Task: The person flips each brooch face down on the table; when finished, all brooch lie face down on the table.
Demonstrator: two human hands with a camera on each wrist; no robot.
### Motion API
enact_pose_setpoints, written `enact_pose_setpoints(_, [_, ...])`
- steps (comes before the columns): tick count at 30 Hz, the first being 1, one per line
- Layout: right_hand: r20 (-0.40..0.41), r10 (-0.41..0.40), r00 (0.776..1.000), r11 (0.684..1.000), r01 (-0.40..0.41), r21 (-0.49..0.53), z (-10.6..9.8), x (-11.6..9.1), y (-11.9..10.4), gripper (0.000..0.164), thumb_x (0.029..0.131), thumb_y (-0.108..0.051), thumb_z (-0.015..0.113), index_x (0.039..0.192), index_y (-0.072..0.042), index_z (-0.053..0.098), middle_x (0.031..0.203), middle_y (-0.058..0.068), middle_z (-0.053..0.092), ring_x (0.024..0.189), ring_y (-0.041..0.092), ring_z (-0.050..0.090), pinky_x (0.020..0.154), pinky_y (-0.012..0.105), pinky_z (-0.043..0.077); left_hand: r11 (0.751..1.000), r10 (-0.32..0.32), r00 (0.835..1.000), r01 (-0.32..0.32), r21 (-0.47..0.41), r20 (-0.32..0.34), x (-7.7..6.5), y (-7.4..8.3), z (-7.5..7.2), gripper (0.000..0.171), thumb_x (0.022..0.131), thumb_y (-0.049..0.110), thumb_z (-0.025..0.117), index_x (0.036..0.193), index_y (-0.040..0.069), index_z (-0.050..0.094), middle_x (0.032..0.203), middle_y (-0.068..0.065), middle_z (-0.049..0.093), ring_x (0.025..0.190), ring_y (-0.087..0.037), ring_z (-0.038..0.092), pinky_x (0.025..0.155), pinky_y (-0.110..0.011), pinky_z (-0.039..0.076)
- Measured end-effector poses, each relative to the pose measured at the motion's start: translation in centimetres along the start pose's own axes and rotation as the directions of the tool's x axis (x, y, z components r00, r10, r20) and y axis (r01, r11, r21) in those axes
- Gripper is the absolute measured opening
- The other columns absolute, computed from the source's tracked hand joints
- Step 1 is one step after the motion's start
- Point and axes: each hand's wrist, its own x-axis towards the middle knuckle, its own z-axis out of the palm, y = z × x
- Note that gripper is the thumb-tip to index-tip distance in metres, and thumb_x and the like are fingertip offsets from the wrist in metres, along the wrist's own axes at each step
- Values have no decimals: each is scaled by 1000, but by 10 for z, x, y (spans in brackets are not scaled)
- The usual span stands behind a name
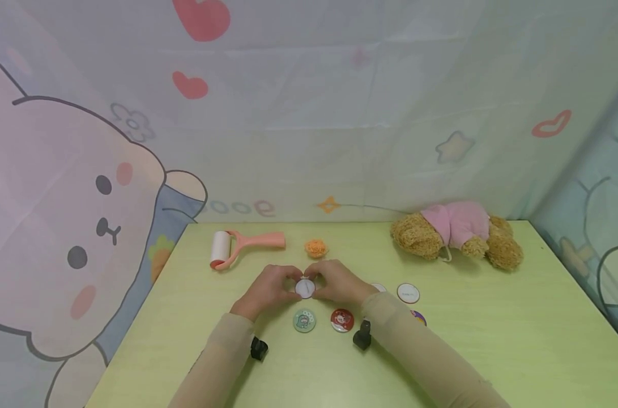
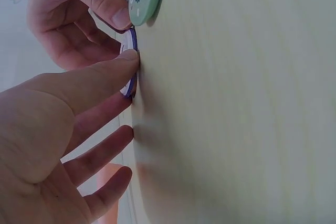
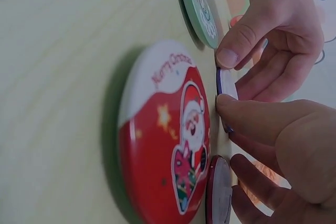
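A round badge (image 1: 305, 288) with a white face and a purple rim lies low at the table between both hands. My left hand (image 1: 273, 288) pinches its left edge with thumb and forefinger; its other fingers spread loosely in the left wrist view. The right hand (image 1: 337, 281) grips the opposite edge between thumb and fingers. In the right wrist view the badge (image 3: 227, 85) appears nearly edge-on, partly covered by fingertips. Just nearer than the hands lie a green badge (image 1: 304, 321) and a red Santa badge (image 1: 342, 321), picture sides up.
Right of the hands lies a white-faced badge (image 1: 408, 293); another (image 1: 378, 287) and a purple-yellow badge (image 1: 418, 318) are partly hidden by the right arm. Farther back are a pink-handled lint roller (image 1: 258, 241), a small orange object (image 1: 316, 248) and a teddy bear (image 1: 459, 229).
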Motion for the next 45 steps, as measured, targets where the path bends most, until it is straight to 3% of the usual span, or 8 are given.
enact_pose_setpoints(19, [15, 8, 1000, 1000, -8, -11, -5, -2, 0, 41, 86, -7, 86, 124, -5, 72, 117, 7, 75, 112, 24, 67, 103, 42, 54, 999, -37, 999, 37, 15, 20, 1, 2, -1, 35, 78, 8, 92, 109, 6, 77, 111, -6, 78, 111, -28, 70, 103, -48, 53])
enact_pose_setpoints(26, [42, 93, 995, 995, -94, 33, -17, -9, 4, 44, 90, -11, 81, 132, -7, 69, 129, 7, 72, 122, 24, 65, 106, 43, 53, 999, -44, 999, 44, 32, 19, 2, 2, 0, 36, 78, 10, 93, 109, 6, 77, 110, -5, 78, 110, -27, 70, 103, -47, 53])
enact_pose_setpoints(35, [-21, 74, 997, 996, -73, 49, -44, -30, 13, 41, 96, -18, 76, 134, -5, 68, 129, 8, 71, 122, 29, 65, 105, 49, 53, 987, -142, 985, 148, -56, 95, 1, 6, -5, 41, 90, 22, 85, 126, 8, 72, 118, -6, 74, 113, -26, 67, 107, -47, 51])
enact_pose_setpoints(39, [-40, 69, 997, 997, -68, 22, -54, -42, 16, 39, 98, -19, 74, 134, -6, 68, 128, 7, 72, 121, 29, 64, 105, 52, 52, 990, -118, 992, 122, -69, 54, 1, 8, -5, 43, 92, 22, 83, 129, 5, 70, 123, -10, 73, 116, -30, 66, 106, -50, 51])
enact_pose_setpoints(45, [-90, 28, 996, 999, -31, -35, -65, -63, 19, 38, 98, -22, 74, 133, -8, 69, 125, 4, 73, 118, 27, 67, 101, 52, 54, 998, -8, 997, 4, -62, -76, 1, 16, -4, 39, 94, 18, 80, 129, 2, 70, 127, -11, 72, 118, -32, 67, 103, -50, 54])
